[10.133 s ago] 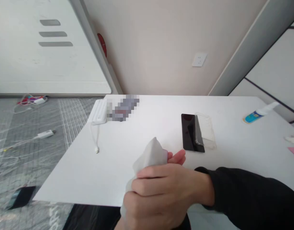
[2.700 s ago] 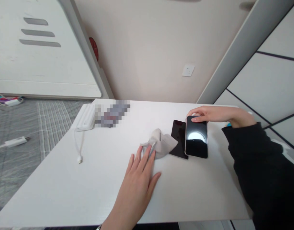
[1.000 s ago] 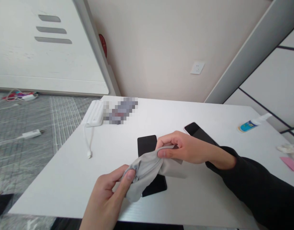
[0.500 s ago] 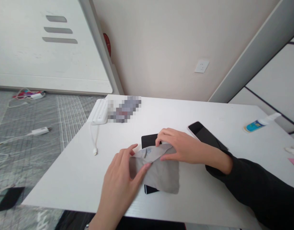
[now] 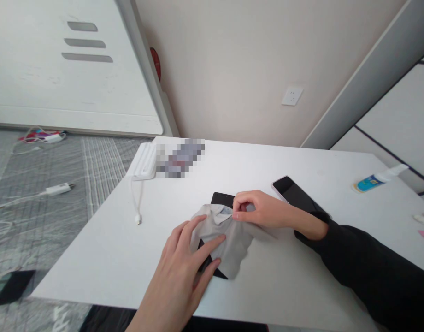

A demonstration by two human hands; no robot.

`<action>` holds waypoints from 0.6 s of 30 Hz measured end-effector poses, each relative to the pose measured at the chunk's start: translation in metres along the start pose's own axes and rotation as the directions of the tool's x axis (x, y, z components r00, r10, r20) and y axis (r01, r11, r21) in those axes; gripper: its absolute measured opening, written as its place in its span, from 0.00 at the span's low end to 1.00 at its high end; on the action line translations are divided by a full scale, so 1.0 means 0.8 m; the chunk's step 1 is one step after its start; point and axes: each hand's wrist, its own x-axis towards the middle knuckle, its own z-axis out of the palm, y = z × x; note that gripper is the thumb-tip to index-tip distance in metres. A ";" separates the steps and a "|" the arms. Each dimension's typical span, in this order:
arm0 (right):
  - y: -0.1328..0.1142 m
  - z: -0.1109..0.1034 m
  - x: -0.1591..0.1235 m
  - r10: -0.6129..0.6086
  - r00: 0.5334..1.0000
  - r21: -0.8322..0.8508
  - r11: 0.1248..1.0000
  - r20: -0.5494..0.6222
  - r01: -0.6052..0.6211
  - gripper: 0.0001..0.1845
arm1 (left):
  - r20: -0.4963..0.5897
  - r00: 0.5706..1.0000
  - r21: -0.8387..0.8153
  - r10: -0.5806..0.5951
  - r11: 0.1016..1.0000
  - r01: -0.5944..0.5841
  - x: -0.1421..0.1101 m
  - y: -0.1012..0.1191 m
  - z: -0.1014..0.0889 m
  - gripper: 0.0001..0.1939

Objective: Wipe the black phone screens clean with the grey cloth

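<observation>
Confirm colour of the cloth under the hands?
Plain light grey cloth, draped over a black phone; head view.

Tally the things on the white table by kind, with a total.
Phones: 2, one under the cloth, one by the right sleeve
Grey cloth: 1
Power bank with cable: 1
Spray bottle: 1
Blurred item: 1
Total: 6

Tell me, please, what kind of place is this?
Probably a room in a home or a small office: a white table beside a wall with a socket, chargers and cables on the floor, and a white door.
</observation>
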 end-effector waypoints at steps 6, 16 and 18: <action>0.005 -0.007 0.004 0.026 0.998 -0.040 0.999 -0.051 -0.028 0.12 | 0.028 0.999 -0.011 0.033 0.999 -0.033 -0.018 -0.003 -0.001 0.22; -0.009 0.005 -0.003 -0.142 0.932 -0.479 0.877 -0.333 -0.038 0.09 | -0.187 0.965 0.161 -0.183 0.963 0.214 -0.058 -0.005 0.017 0.27; -0.011 0.019 -0.003 -0.188 0.951 -0.538 0.842 -0.246 0.027 0.15 | -0.173 0.973 0.204 -0.155 0.961 0.189 -0.055 0.001 0.021 0.33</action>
